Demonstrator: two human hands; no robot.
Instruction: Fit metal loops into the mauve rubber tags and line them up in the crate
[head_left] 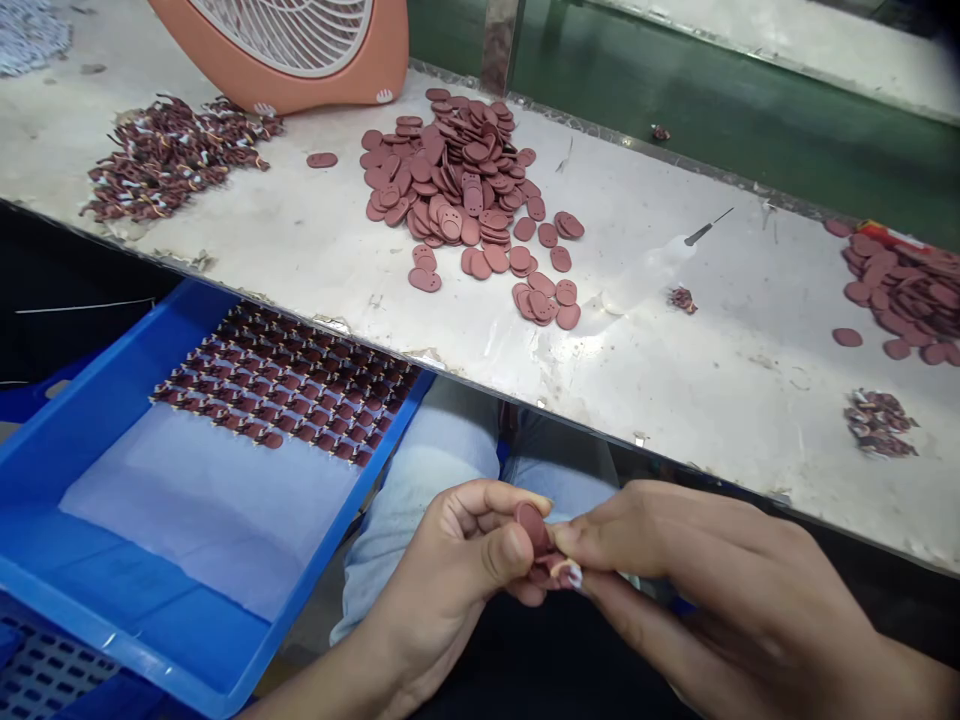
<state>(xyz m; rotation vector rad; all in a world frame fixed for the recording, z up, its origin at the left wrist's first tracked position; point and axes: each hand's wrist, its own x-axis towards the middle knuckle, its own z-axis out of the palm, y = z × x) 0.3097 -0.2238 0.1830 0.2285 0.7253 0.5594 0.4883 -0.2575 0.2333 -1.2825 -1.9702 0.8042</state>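
A reddish-brown oval disc (531, 525) is showing its smooth, flat face just above the lap, in front of the table edge. Beneath it a small knotted bundle (564, 570) is showing reddish brown, with a pale orange strand and a white tip. The left hand (457, 570) is holding the disc between thumb and fingers. The right hand (720, 590) is bringing thumb and forefinger narrowly together at the bundle; the fingers are partly hiding it, so I cannot tell whether they are gripping it.

The scuffed white table (315, 260) is carrying a large heap of discs (457, 175), some showing little holes, and a pile of dark knotted bundles (176, 155) to its left. An orange fan (300, 90) is standing behind them. A translucent bottle (652, 270) with a needle-like tip is lying to the right of the heap, and a second disc pile (907, 295) is sitting farther right. A green surface (660, 90) is running behind the table.

The table's chipped front edge is passing just beyond the hands. Left of the lap, a blue tray (45, 480) is holding rows of finished-looking pieces (292, 375) at its far end, with a white sheet (217, 500) spreading out nearer.
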